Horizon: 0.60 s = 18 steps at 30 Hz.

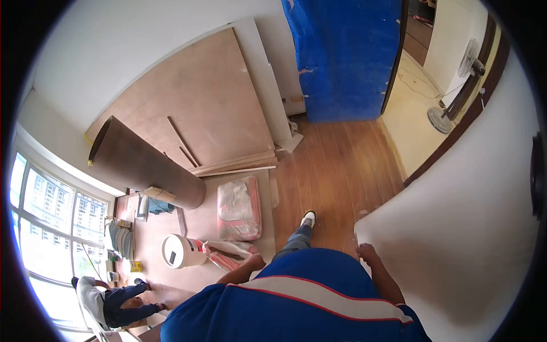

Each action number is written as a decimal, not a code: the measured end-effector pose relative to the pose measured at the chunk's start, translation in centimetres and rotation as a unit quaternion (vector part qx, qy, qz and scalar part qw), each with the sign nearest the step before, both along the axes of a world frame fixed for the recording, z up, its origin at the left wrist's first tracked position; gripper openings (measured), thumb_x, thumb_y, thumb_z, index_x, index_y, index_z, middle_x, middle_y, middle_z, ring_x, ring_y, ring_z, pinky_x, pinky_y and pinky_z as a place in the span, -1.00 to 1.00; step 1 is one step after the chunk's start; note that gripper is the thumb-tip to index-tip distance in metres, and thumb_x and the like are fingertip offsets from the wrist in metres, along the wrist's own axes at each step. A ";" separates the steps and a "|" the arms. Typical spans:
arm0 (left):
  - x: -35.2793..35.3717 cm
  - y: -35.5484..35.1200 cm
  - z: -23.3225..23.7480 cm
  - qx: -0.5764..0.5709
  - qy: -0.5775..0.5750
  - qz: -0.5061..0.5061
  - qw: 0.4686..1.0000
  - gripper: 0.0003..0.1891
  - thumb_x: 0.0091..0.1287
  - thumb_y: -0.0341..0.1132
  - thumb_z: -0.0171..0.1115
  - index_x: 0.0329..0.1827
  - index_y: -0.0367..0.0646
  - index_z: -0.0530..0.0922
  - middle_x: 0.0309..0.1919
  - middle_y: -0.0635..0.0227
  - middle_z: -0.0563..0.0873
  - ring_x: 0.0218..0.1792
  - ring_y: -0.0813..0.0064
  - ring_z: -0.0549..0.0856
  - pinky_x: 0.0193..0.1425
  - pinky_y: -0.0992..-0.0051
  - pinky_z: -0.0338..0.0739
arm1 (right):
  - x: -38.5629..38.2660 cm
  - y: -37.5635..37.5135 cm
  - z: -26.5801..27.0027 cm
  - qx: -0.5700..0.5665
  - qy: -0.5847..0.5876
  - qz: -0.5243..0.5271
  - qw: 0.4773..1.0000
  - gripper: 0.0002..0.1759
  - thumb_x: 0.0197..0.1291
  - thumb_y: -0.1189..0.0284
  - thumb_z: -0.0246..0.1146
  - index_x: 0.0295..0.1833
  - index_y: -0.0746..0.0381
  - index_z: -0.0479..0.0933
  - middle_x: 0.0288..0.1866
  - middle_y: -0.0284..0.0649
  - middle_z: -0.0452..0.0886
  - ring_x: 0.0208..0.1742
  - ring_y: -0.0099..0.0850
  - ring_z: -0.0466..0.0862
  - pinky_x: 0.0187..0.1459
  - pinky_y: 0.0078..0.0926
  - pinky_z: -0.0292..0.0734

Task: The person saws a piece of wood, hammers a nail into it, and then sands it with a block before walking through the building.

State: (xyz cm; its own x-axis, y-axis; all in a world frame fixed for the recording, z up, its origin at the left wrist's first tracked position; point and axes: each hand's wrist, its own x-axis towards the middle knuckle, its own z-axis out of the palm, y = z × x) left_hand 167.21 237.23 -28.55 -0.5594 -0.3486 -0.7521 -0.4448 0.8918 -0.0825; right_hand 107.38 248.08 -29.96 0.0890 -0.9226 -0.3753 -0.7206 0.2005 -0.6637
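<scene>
My left hand (254,263) hangs low beside my body, in front of an open red-and-white sack (228,254); its fingers are too hidden to read. My right hand (367,251) is by the edge of the white wall (444,245), fingers curled in. Something thin and pale may be at its fingertips, but I cannot make it out. A white bucket (173,251) with a dark flat item on its lid stands left of the sack. Beyond it lies a plastic-wrapped bag (239,209). One shoe (308,218) of mine is forward on the wooden floor (330,165).
A tall brown tube (148,165) and large board (194,91) stand at the left. Blue sheeting (347,57) hangs ahead, beside a doorway with a fan (440,119). Another person (108,302) is by the windows (48,199), near stacked materials (119,239).
</scene>
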 end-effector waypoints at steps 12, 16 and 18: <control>-14.7 -25.4 -1.9 0.143 0.149 0.304 0.930 -0.68 0.35 -0.23 0.22 -0.06 -0.20 0.85 -0.02 -0.05 0.85 0.07 -0.14 0.81 0.22 -0.05 0.61 | -7.1 -24.3 7.4 0.199 -0.178 -0.302 0.915 -0.59 0.29 0.12 0.35 -0.15 0.32 0.68 -0.37 -0.19 0.64 -0.37 -0.36 0.69 -0.33 -0.28 0.62; -22.0 -41.4 -5.1 0.032 0.175 0.143 0.974 -0.70 0.43 -0.27 0.17 -0.15 -0.16 0.87 -0.13 -0.04 0.85 0.04 -0.03 0.83 0.18 0.03 0.68 | -12.3 -28.3 7.0 0.069 0.118 -0.138 0.981 -0.62 0.32 0.22 0.34 0.11 0.22 0.76 -0.13 -0.05 0.79 -0.17 -0.19 0.80 -0.15 -0.17 0.68; -26.0 -48.7 -6.8 0.062 0.165 0.272 0.946 -0.66 0.40 -0.26 0.15 0.02 -0.22 0.82 0.15 -0.04 0.80 0.21 -0.06 0.77 0.26 -0.03 0.65 | -13.7 -29.6 9.2 0.082 0.051 -0.140 0.985 -0.67 0.37 0.34 0.28 0.08 0.29 0.77 0.06 -0.02 0.81 0.04 -0.13 0.79 0.13 -0.18 0.64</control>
